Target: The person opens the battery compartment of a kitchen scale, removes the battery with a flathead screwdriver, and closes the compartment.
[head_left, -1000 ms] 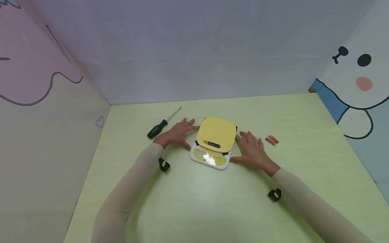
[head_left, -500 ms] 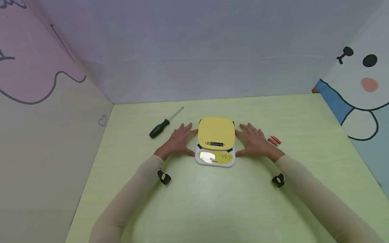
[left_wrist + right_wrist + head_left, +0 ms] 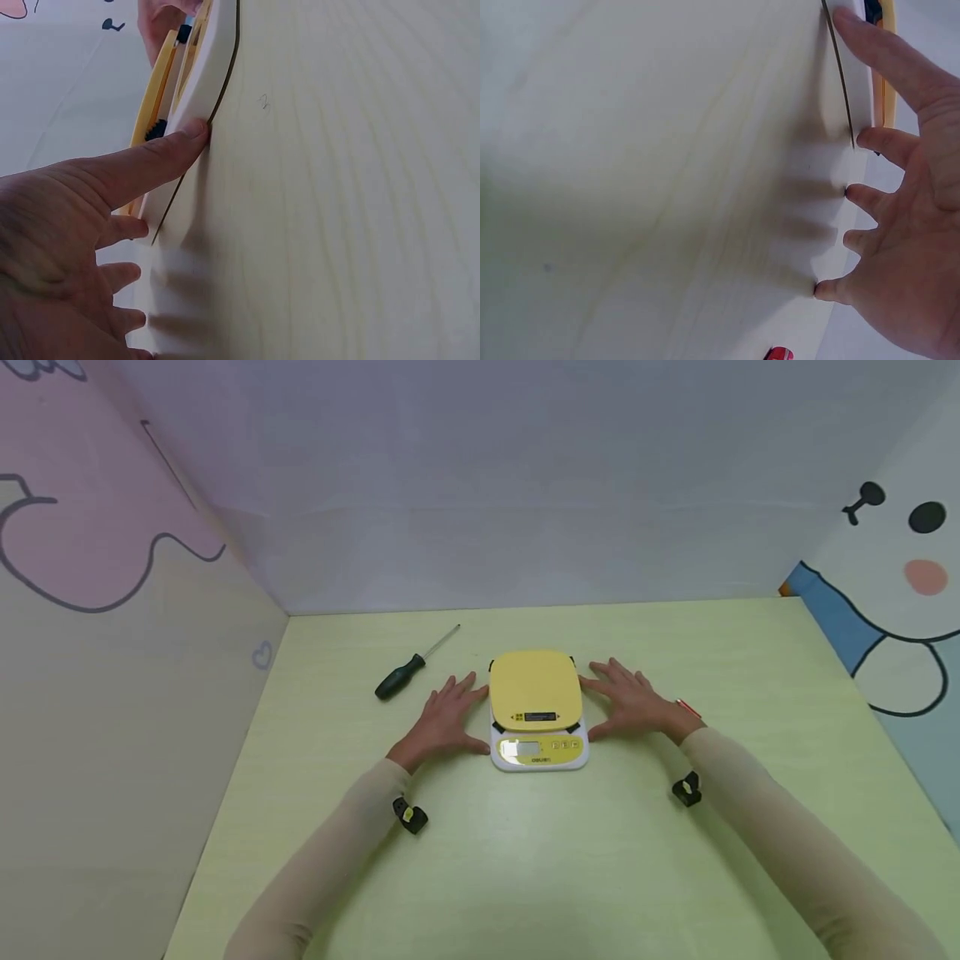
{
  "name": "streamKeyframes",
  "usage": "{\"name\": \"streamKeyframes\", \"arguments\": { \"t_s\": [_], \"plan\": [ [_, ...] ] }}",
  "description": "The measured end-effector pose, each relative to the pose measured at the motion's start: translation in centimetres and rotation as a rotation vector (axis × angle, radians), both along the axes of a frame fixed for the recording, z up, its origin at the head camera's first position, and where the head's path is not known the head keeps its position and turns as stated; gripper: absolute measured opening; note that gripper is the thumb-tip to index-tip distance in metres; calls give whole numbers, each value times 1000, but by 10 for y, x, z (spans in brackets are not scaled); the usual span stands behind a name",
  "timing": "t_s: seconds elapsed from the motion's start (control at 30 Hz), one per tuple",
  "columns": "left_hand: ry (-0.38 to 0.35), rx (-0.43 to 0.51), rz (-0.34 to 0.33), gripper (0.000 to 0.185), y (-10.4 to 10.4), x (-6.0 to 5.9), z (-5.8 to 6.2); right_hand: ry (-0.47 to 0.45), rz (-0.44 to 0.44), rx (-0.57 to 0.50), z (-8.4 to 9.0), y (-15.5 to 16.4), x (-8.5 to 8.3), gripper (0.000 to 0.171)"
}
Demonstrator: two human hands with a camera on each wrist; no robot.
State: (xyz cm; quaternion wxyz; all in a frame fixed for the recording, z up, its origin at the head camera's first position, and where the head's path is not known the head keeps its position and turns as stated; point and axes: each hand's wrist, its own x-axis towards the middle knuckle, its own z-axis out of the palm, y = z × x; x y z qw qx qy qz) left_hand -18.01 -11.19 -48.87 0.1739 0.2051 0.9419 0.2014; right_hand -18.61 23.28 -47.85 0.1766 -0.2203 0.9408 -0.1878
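Both hands bracket the kitchen scale on the green surface

The yellow-topped scale (image 3: 537,710) sits about mid-surface (image 3: 525,860), squared to the person, display edge nearest them. The left hand (image 3: 444,717) lies flat just left of the scale, fingers straight and spread, thumb tip pressed against the white base, as the left wrist view shows (image 3: 191,131). The right hand (image 3: 633,703) mirrors it on the scale's right side, fingers splayed and straight, fingertips (image 3: 855,22) touching the base edge; neither hand clasps anything. A black-handled screwdriver (image 3: 408,668) lies left of the scale and beyond it; red batteries (image 3: 688,708) peek out right of the scale, mostly hidden behind the right wrist. Judged from this, the step is steadying or aligning the scale; lifting or turning it would call for fingers curled under both sides.
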Motion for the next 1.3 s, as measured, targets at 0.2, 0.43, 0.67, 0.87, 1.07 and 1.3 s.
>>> {"name": "streamKeyframes", "arguments": {
  "t_s": [0.2,0.43,0.67,0.87,1.07,1.3],
  "plan": [
    [-4,-4,-2,107,0,0,1,-2,-1,-6,0,0,0,102],
    [-4,-7,-5,107,1,-3,1,-13,-2,-6,0,1,0,102],
    [-1,-4,-19,107,2,-6,2,-9,-9,-6,-2,3,0,102],
    [4,5,-33,106,3,-9,2,-13,-22,-3,-3,3,1,101],
    [-6,-2,-26,106,2,-10,1,-13,-25,-4,-3,2,2,100],
    [65,-37,20,87,-13,-22,10,18,-68,22,6,17,-8,85]
  ]
}}
